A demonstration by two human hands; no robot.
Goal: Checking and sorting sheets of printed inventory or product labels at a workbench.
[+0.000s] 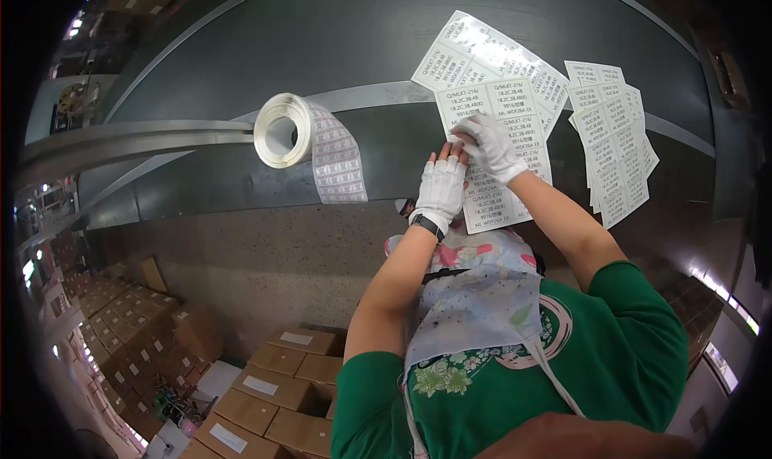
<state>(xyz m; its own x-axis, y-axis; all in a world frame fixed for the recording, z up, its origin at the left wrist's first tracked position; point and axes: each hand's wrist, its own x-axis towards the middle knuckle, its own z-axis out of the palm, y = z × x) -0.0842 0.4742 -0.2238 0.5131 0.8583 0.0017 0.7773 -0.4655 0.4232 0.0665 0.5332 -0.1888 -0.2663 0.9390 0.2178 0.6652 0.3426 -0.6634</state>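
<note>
A white label sheet [498, 194] with black print lies under my hands, its lower end reaching over the table's near edge. My left hand [442, 187], in a white glove with bare fingertips, rests along the sheet's left edge with the fingers stretched out. Over the sheet's left part, my right hand [492, 148] has its gloved fingers bent and drawn together near the left fingertips. What they pinch, if anything, is hidden. Beneath this sheet, more label sheets [492, 49] spread toward the far side, one shining with glare.
Further label sheets [615, 149] lie fanned out at the right. A roll of small stickers [283, 131] stands at the left, its strip [338, 165] trailing toward the edge of the dark table [338, 33]. A metal rail [145, 141] runs beside it. Cardboard boxes [273, 387] are stacked at the lower left.
</note>
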